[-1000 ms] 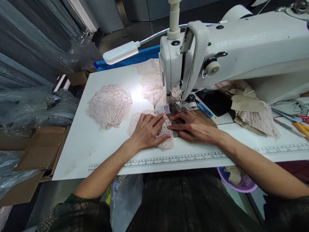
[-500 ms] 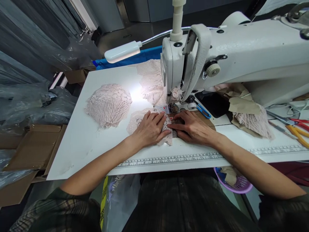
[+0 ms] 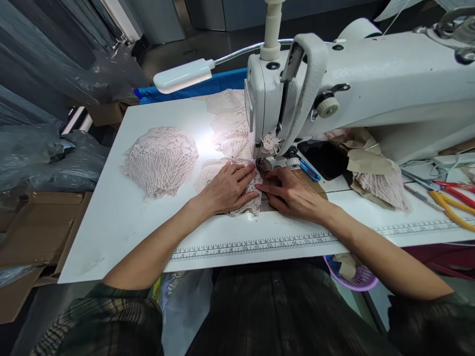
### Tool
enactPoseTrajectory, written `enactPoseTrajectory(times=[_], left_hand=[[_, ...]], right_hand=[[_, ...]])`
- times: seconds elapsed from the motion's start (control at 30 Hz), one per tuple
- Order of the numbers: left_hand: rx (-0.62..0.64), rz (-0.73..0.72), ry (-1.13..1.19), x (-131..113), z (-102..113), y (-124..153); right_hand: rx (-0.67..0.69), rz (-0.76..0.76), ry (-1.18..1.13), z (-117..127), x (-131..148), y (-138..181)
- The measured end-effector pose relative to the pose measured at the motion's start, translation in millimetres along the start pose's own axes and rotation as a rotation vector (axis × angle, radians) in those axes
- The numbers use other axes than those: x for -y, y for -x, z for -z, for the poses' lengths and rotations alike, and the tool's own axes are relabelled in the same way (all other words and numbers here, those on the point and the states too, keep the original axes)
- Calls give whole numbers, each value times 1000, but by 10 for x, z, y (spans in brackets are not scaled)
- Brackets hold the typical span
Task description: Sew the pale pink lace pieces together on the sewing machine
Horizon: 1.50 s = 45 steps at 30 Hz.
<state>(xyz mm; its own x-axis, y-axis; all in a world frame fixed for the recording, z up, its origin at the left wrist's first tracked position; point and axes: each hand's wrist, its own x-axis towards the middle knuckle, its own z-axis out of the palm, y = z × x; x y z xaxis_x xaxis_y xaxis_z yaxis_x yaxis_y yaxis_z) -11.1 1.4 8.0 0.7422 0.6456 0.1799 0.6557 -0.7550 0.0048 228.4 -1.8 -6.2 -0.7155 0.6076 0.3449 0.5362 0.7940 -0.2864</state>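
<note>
Left hand (image 3: 227, 189) lies flat on lace (image 3: 254, 205), fingers extended, seemingly steadying it under the machine (image 3: 367, 74); right hand (image 3: 289, 192) (fingers bent, grip unclear) touches the lace's edge.

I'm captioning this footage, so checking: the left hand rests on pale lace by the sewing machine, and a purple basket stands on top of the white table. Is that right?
Not quite: the purple basket sits lower than the white table, not on top of it, as the head view shows. The left hand does rest on pale lace by the sewing machine.
</note>
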Motion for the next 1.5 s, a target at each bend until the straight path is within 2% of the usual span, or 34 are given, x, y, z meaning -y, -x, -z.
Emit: enactPoseTrajectory(times=[0.37,0.83,1.5], left_hand=[[-28,19,7,-15,-18,0],[4,58,-124,-131,67,9],[-34,-25,-64,1,19,9]], right_hand=[[-10,-21,-26,-30,-17,18],[-59,-4,-108,-57,-38,-18],[-68,2,-84,-70,-22,-18]])
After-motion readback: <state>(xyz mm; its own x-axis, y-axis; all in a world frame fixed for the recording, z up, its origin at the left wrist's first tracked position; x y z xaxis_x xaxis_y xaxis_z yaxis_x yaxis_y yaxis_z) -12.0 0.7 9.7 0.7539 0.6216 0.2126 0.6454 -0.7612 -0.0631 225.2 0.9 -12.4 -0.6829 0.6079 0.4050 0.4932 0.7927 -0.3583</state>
